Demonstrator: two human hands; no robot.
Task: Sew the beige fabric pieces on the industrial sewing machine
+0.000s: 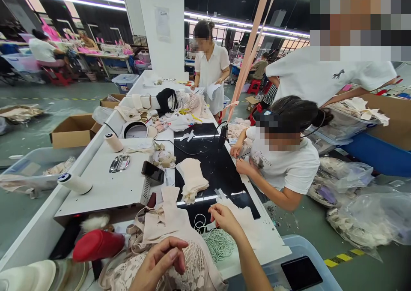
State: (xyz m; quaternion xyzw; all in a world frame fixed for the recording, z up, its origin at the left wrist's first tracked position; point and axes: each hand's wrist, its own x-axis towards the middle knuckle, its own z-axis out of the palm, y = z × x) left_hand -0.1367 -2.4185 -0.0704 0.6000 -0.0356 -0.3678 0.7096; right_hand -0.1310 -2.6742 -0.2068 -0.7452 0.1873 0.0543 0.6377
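Note:
My left hand (163,259) hovers at the bottom over beige lace fabric (189,265), its fingers loosely bent and apart, with nothing visible in it. To the right, my right hand (224,219) hangs above a tangled heap of pale green cord (218,244). Its fingers curl downward with gaps between them, and I see no object in them. A few cord loops stick out beside its fingertips. Beige cut fabric (165,220) with straps lies ahead of my left hand. Past my right hand is a stack of beige fabric pieces (192,177) on a black mat (221,166).
A red pincushion-like object (98,244) sits left of the lace. Thread cones (74,184), a phone (153,172) and a white box surface (105,184) are beyond. A co-worker (282,154) works at the right edge. A blue-tinted bin (297,244) holds a dark tablet (302,273).

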